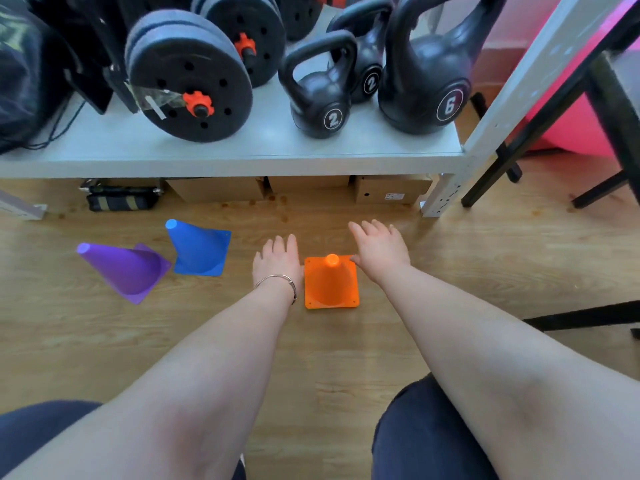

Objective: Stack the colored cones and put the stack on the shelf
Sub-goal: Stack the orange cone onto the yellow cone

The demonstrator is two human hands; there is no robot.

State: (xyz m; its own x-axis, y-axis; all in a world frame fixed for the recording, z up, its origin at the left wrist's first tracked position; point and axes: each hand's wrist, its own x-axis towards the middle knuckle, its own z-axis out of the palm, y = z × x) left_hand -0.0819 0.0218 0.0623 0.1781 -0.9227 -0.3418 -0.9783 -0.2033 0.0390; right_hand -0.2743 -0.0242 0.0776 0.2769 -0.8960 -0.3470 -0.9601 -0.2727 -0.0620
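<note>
Light wood floor [346, 358]; a grey metal rack [242, 157] with weights [188, 76], cardboard boxes [216, 189] underneath, black table legs [540, 133] at right

3 cones [331, 284], 3 kettlebells [320, 95], 2 dumbbells [188, 76], 3 cardboard boxes [216, 189], 2 hands [277, 259].

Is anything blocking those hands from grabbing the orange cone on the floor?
Nothing visible does. The orange plastic cone stands upright on the wooden floor between the left hand and the right hand. Both are open, close on either side, with only bare floor between.
</note>
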